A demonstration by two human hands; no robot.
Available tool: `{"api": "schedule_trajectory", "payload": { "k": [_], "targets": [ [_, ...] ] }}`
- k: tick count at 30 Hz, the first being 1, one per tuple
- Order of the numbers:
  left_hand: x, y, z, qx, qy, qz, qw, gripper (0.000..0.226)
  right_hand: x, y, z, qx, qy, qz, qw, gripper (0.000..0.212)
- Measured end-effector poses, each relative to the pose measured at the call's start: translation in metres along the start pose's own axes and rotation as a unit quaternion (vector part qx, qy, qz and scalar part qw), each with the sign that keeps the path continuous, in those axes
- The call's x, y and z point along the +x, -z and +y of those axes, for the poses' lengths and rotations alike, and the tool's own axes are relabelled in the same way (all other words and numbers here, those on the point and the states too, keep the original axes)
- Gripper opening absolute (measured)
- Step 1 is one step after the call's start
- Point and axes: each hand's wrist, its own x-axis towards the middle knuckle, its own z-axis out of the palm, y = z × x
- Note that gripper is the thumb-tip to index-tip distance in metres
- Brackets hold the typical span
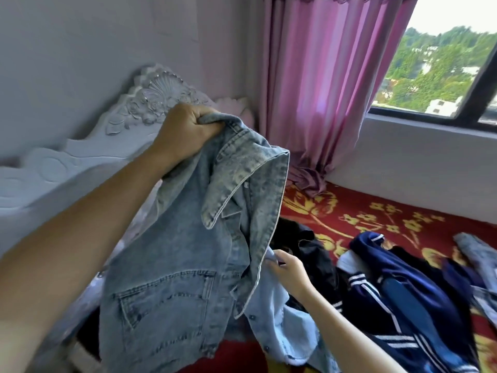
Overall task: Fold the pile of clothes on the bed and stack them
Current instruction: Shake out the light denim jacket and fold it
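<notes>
A light blue denim jacket (174,278) hangs in the air over the bed. My left hand (185,130) grips it high up by the collar and shoulder. My right hand (287,270) pinches the jacket's inner front edge lower down, at the pale lining. On the bed to the right lies a pile of clothes: a navy track jacket with white stripes (403,300), a black garment (312,251) and a grey denim piece (476,254) at the far right.
The bed has a red cover with yellow flowers (376,214). A carved white headboard (88,146) stands at the left against the wall. A pink curtain (322,84) hangs by the window (443,63) at the back right.
</notes>
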Motion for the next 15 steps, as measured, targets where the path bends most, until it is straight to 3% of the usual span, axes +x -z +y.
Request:
{"api": "schedule_trajectory", "payload": {
  "k": [1, 3, 6, 9, 12, 15],
  "targets": [
    [-0.001, 0.004, -0.002, 0.014, 0.009, 0.007, 1.000, 0.021, 0.001, 0.000, -0.001, 0.002, 0.008, 0.024, 1.000, 0.036],
    [-0.001, 0.015, -0.010, 0.055, 0.030, 0.021, 0.998, 0.013, 0.003, 0.008, -0.008, 0.026, 0.016, 0.058, 0.998, 0.046],
    [-0.001, 0.038, -0.019, 0.139, 0.060, 0.047, 0.987, 0.015, 0.013, 0.043, -0.031, 0.107, 0.008, 0.153, 0.982, 0.035],
    [-0.006, 0.058, -0.024, 0.198, 0.052, 0.059, 0.977, 0.025, 0.020, 0.092, -0.071, 0.112, 0.079, 0.245, 0.960, 0.030],
    [-0.016, 0.072, -0.034, 0.166, 0.039, 0.065, 0.983, 0.035, 0.015, 0.135, -0.105, 0.107, 0.141, 0.250, 0.952, 0.030],
    [-0.023, 0.083, -0.039, 0.118, 0.051, 0.043, 0.991, 0.031, -0.001, 0.160, -0.120, 0.139, 0.162, 0.239, 0.947, 0.059]
  ]
}}
